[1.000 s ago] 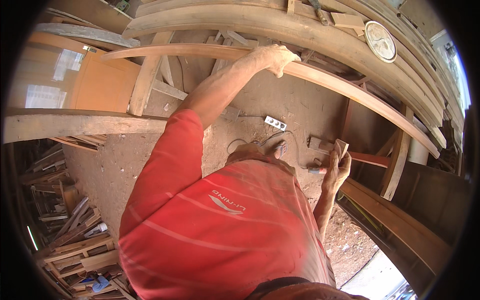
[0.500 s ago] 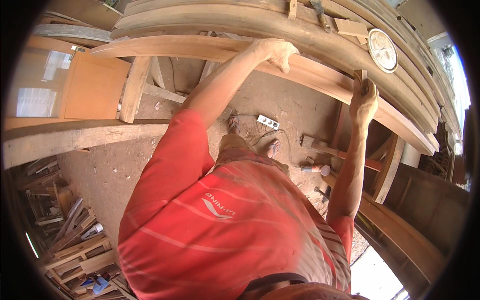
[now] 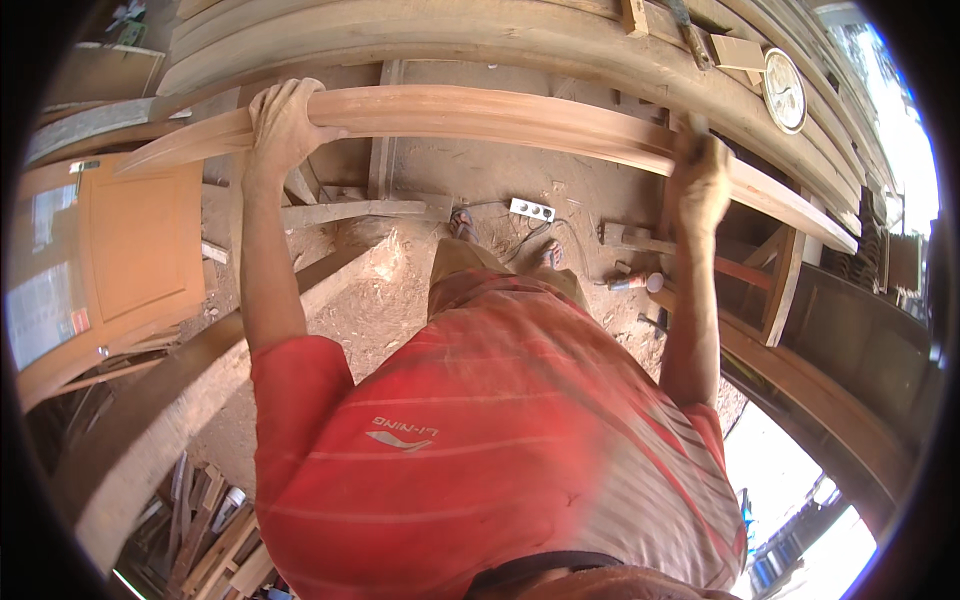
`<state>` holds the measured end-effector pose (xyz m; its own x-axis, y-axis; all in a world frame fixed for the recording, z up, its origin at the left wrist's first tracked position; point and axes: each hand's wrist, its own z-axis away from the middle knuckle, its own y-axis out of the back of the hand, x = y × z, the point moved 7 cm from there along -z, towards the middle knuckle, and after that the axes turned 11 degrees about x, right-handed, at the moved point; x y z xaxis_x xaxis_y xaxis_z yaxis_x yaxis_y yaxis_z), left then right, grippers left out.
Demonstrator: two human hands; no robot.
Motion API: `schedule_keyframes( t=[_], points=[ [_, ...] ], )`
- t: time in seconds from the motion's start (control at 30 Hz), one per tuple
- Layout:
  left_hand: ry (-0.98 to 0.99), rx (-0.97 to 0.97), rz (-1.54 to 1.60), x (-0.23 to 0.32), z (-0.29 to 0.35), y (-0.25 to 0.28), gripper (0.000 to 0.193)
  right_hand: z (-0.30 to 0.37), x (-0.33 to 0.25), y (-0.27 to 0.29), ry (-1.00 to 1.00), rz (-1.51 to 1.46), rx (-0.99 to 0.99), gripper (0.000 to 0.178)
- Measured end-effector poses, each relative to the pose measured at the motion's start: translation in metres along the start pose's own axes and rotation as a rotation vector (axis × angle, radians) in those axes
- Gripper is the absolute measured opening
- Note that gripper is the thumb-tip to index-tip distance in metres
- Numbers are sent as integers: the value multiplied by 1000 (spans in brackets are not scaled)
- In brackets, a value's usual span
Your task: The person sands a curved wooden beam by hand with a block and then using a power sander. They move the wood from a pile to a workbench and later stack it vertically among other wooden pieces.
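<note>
A long reddish-brown wooden plank (image 3: 500, 115) runs across in front of me, tapering at its left end. My left hand (image 3: 283, 125) wraps over it near that end, fingers closed on the wood. Toward the other end, my right hand (image 3: 703, 180) is closed around a small wooden block (image 3: 690, 130), held at the plank. Motion smears both this hand and the block, so the block's underside cannot be made out.
Stacked long boards (image 3: 400, 45) lie beyond the plank, bearing a round pale lid (image 3: 784, 92) and a scraper-like tool (image 3: 688, 35). A white power strip (image 3: 532, 210) and a power tool (image 3: 632, 281) rest on the dusty floor. An orange-brown door panel (image 3: 140, 240) stands left.
My left hand has moved left along with the plank, now gripping nearer its tapered end. The plank sits apart from the stacked boards over more of its length. My right hand still holds the block.
</note>
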<state>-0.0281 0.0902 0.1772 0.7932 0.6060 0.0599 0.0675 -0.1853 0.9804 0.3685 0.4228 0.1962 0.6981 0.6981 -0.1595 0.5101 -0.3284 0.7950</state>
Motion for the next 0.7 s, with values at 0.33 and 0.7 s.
schedule_keyframes(
  t=[0.33,0.7],
  points=[
    [-19,74,125,0,-12,1,56,-12,-324,-72,259,-435,-213,24],
    [-40,128,104,8,-8,8,53,-7,-228,-68,24,-88,-218,21]
  ],
)
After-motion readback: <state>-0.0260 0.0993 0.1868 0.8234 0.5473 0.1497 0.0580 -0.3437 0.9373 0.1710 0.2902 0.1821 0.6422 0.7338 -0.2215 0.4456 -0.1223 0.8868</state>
